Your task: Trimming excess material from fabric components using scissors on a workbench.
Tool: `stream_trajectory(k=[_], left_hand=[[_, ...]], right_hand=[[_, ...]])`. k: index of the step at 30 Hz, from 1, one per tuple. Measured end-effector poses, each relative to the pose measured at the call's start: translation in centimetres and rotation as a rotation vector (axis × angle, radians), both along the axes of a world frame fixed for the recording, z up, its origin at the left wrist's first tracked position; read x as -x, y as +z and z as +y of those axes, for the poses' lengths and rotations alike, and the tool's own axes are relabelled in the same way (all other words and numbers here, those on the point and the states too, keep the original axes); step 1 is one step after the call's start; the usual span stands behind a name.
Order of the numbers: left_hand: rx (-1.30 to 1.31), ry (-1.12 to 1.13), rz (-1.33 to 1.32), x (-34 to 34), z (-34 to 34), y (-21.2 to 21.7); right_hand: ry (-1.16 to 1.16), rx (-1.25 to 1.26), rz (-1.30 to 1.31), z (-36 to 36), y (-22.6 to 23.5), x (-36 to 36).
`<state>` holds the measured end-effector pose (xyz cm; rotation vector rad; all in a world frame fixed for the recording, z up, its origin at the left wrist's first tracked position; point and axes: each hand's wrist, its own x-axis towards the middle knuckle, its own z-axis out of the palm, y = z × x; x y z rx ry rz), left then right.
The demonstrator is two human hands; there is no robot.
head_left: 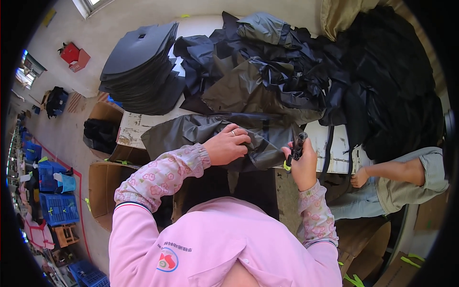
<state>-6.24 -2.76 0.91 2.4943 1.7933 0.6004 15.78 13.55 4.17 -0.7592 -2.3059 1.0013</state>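
A dark grey, slightly shiny piece of coated fabric [191,129] lies along the table's near edge, crumpled and partly hanging over it. My left hand [228,145], with a ring on one finger, has its fingers curled into this fabric and grips a fold. At the fabric's right end, my right hand [304,162] is closed round a small black hand tool [299,145] with some metal on it; its exact kind is hard to make out. A bit of yellow-green strip [287,165] shows beside my right thumb.
A tall stack of dark grey panels [138,71] stands at the table's back left. Heaped black and grey fabric [282,71] covers the middle and right. Another person's hand [359,178] is close by on the right. Cardboard boxes [103,191] stand on the left.
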Motion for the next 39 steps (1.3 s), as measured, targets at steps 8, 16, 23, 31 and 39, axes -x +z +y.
stream_trajectory(k=[8,16,23,31,39], left_hand=[[0.059,0.108,-0.106,1.1,-0.3,-1.8],[0.191,0.217,-0.176,2.9,-1.5,-4.5],[0.036,-0.013,-0.516,-0.2,0.5,1.1],[0.740,0.008,-1.431,0.6,0.6,0.6],[0.686,0.119,-1.498,0.4,0.7,0.7]], right_hand=[[0.256,-0.394,-0.096,-6.4,-4.3,1.1],[0.153,0.112,-0.167,-3.6,-5.5,1.3],[0.333,0.551,0.094,-2.3,-1.4,0.4],[0.230,0.013,-0.389,-1.4,3.2,-0.6],[0.287,-0.592,-0.460,1.5,5.1,-3.1]])
